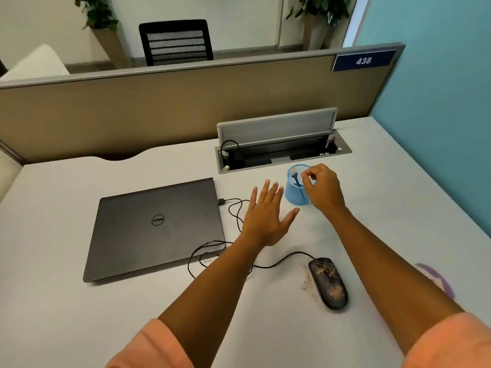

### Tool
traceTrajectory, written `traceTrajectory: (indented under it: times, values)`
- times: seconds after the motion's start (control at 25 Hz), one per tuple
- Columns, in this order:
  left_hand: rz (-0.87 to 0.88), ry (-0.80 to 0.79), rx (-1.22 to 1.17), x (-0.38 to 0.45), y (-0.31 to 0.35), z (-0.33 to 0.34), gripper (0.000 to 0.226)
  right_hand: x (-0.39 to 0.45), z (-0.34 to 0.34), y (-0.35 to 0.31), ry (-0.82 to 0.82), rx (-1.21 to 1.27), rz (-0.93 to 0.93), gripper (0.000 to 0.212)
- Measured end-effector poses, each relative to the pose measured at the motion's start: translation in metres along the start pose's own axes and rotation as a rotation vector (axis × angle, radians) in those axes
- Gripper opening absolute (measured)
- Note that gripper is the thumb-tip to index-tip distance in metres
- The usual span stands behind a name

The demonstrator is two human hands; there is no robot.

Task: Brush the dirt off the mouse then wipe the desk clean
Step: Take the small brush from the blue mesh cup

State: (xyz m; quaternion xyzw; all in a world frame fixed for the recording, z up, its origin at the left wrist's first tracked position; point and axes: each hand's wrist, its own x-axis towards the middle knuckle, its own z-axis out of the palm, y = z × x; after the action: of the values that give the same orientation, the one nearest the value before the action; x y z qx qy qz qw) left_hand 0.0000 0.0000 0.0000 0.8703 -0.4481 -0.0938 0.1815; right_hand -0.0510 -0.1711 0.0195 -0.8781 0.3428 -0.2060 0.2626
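A black wired mouse [329, 282] lies on the white desk [292, 335], speckled with brown dirt, and more dirt [307, 280] is scattered just left of it. Behind it stands a light blue mesh cup [293, 193] with a blue-handled brush [295, 179] inside. My right hand [322, 189] hovers over the cup's right rim with fingertips pinched together; I cannot tell whether they touch anything. My left hand [267, 215] is spread flat, fingers apart, just left of the cup and holds nothing. A purple cloth [435, 280] peeks out behind my right forearm.
A closed grey laptop [156, 229] lies left of centre, its black cable [233, 208] looping toward my left hand. An open cable hatch [281, 152] sits behind the cup. A tan partition [159, 112] bounds the desk's far side, a blue wall [438, 115] the right.
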Motion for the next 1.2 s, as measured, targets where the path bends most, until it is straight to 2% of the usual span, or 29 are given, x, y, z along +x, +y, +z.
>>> traceTrajectory:
  times: [0.16,0.48,0.76,0.96,1.2]
  values:
    - [0.009,-0.146,0.043,0.023,0.016,0.008,0.079,0.027,0.007,-0.004,-0.142,-0.084,0.163,0.041]
    - [0.018,-0.165,0.076,0.035,0.016,0.02,0.08,0.055,0.029,0.0,-0.284,-0.197,0.248,0.055]
    - [0.009,-0.159,0.132,0.036,0.016,0.018,0.081,0.059,0.032,0.0,-0.27,-0.22,0.234,0.055]
    - [-0.003,-0.149,0.129,0.034,0.018,0.016,0.082,0.056,0.017,0.004,-0.252,-0.147,0.202,0.047]
    - [0.0,-0.103,0.009,0.016,0.016,0.02,0.084,0.031,-0.014,-0.007,-0.022,0.025,0.089,0.035]
